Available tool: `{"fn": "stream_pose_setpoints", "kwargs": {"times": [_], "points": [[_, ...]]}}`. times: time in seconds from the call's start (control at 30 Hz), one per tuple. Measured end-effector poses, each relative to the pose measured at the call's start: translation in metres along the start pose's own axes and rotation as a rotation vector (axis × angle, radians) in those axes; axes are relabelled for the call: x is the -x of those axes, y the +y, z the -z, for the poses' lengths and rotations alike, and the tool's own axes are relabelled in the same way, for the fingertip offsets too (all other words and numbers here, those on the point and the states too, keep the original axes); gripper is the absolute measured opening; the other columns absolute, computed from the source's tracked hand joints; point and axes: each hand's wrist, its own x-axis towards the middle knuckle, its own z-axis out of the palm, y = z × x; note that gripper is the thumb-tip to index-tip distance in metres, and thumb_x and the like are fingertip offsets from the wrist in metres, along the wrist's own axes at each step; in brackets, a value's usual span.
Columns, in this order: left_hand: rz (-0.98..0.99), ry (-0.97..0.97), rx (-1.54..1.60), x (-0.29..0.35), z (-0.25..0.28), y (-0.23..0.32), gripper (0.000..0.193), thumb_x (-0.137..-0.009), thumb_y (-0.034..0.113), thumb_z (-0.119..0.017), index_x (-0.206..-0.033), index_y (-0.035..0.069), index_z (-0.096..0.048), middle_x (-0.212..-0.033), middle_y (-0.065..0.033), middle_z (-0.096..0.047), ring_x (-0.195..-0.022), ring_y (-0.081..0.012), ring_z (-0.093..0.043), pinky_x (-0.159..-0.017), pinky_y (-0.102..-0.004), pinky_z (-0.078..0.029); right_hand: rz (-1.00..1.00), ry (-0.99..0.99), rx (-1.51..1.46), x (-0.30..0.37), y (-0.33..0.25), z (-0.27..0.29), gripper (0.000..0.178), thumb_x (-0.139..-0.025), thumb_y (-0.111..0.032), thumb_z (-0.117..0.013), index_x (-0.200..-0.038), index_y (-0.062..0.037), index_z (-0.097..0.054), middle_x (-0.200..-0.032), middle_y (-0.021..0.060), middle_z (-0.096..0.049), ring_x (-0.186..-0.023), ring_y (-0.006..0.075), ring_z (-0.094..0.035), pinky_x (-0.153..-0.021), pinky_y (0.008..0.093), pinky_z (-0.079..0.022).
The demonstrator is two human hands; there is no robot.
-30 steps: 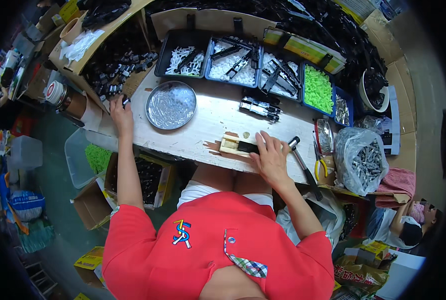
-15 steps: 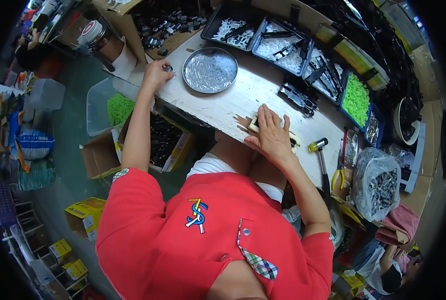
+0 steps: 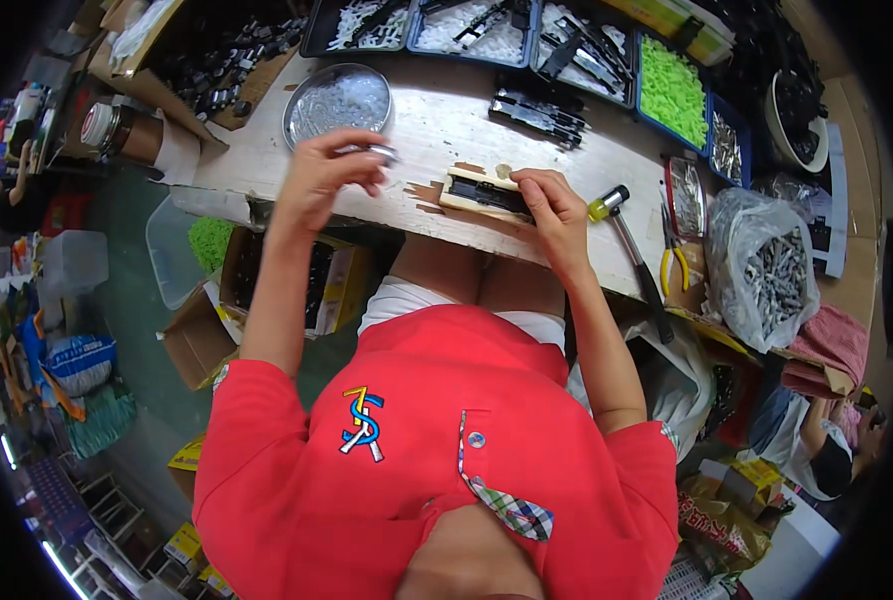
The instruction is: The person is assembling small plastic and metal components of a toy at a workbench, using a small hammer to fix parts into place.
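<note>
Over the near edge of the bench, my left hand (image 3: 324,180) is raised, its fingers pinching a small shiny metal piece (image 3: 381,153). To its right, a cream-coloured block-like holder (image 3: 454,203) lies at the bench edge with a long black part (image 3: 488,192) set in it. My right hand (image 3: 556,212) is closed around the holder's right end, thumb on top; that end is hidden under the fingers. A round metal dish (image 3: 338,100) with a glossy, clear-looking content stands just beyond my left hand.
A hammer (image 3: 638,250) and yellow-handled pliers (image 3: 675,262) lie right of my right hand. Black parts (image 3: 538,115) lie farther back. Trays of white pieces (image 3: 476,38) and green pieces (image 3: 671,88) line the far side. A plastic bag of grey parts (image 3: 774,280) stands right.
My left hand has lifted from the bench's left side and come right, toward the holder, carrying the metal piece. My right hand has gone from lying flat over the holder to gripping its right end.
</note>
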Motion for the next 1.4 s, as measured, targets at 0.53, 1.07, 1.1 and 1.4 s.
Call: {"fn": "stream_pose_setpoints", "kwargs": {"times": [0.53,1.07,1.1,1.4], "points": [[-0.068,-0.068,-0.357,-0.03,-0.064,-0.066,0.007,-0.075,0.005,-0.065,-0.076,-0.001,-0.061,-0.063,-0.001,-0.055,-0.05,-0.0044,-0.044,-0.043,-0.0184,-0.033,0.164,0.021,0.218,0.003,0.006,-0.001,0.01,-0.082,-0.006,-0.056,-0.087,-0.0001,-0.062,-0.084,0.0083,-0.062,-0.078,0.0192,-0.056,-0.071,0.0277,-0.044],[-0.016,-0.08,-0.036,-0.025,-0.063,-0.073,0.004,-0.075,0.0,-0.065,-0.076,-0.002,-0.062,-0.077,0.0004,-0.048,-0.063,-0.0057,-0.048,-0.054,-0.0178,-0.038,0.164,0.119,0.188,0.001,0.01,-0.007,0.007,-0.078,-0.007,-0.059,-0.079,-0.0012,-0.06,-0.076,0.0086,-0.059,-0.072,0.0248,-0.053,-0.066,0.0321,-0.042],[-0.019,-0.066,-0.056,-0.026,-0.062,-0.075,0.004,-0.075,0.0,-0.066,-0.076,-0.002,-0.063,-0.076,0.0001,-0.048,-0.064,-0.006,-0.048,-0.055,-0.0183,-0.039,0.165,0.12,0.187,0.001,0.009,-0.006,0.007,-0.078,-0.007,-0.059,-0.079,-0.0012,-0.06,-0.076,0.0086,-0.059,-0.072,0.0248,-0.053,-0.066,0.0321,-0.042],[-0.181,-0.112,-0.73,-0.059,-0.063,-0.044,0.013,-0.066,0.012,-0.07,-0.075,0.003,-0.065,-0.067,-0.0074,-0.056,-0.06,-0.0134,-0.054,-0.057,-0.0272,-0.045,0.195,0.18,0.245,-0.004,0.003,0.031,0.008,-0.08,-0.004,-0.058,-0.085,0.0007,-0.062,-0.083,0.0064,-0.061,-0.072,0.0137,-0.056,-0.064,0.0245,-0.044]]}}
